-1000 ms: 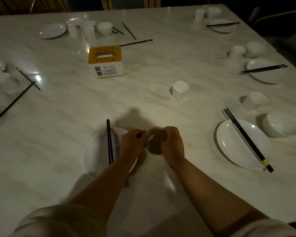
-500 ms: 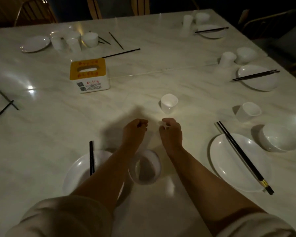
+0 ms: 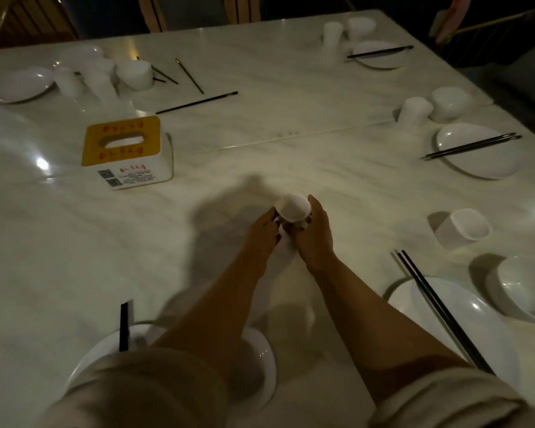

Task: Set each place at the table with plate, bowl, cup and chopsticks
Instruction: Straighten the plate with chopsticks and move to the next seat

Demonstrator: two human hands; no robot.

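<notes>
A small white cup [image 3: 292, 206] stands mid-table, and both hands close around it: my left hand [image 3: 261, 231] on its left side, my right hand [image 3: 314, 234] on its right. Near me, under my forearms, sits a white bowl [image 3: 260, 362] beside a white plate [image 3: 96, 356] that carries black chopsticks [image 3: 123, 325]; my left sleeve hides much of both. To the right, a set place has a plate [image 3: 464, 322] with chopsticks [image 3: 439, 310] across it, a bowl [image 3: 525, 288] and a cup [image 3: 462, 228].
A yellow-topped tissue box [image 3: 125, 152] stands left of centre. Further places with plate [image 3: 476, 154] and cup [image 3: 414, 111] line the right side. At the far left are a plate [image 3: 24, 84], several cups [image 3: 99, 81] and loose chopsticks [image 3: 196, 102]. Chairs surround the table.
Both hands left the bowl by the near plate, reached forward across the table and closed on the lone cup in the middle. The camera view shifted forward with them.
</notes>
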